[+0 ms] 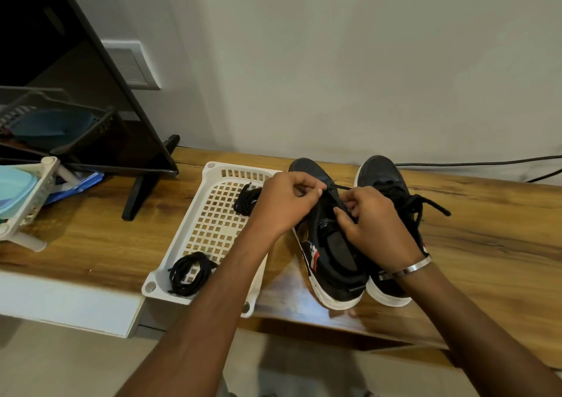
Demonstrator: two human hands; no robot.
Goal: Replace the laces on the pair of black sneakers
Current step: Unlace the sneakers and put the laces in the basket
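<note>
Sneakers stand side by side on the wooden tabletop (474, 226), toes toward the wall, just right of a white tray (213, 211). Both forearms reach in from the near edge and meet over the left sneaker (331, 263). The left hand (286, 205) is knuckles-up, its fingers curled and pinching a black lace (336, 194) at the upper eyelets. The right hand (374, 229), a metal bangle (413, 267) on its wrist, sits across the shoe's opening with thumb and fingertips pinching the same lace by the tongue. The right sneaker (383, 174) is partly hidden under that wrist; its lace is loose, with ends lying out to the right. In the tray lie two coiled black laces, one at the near corner (190, 272), one farther back (248, 202) beside the left hand. A screen (76, 92) stands at the left.
</note>
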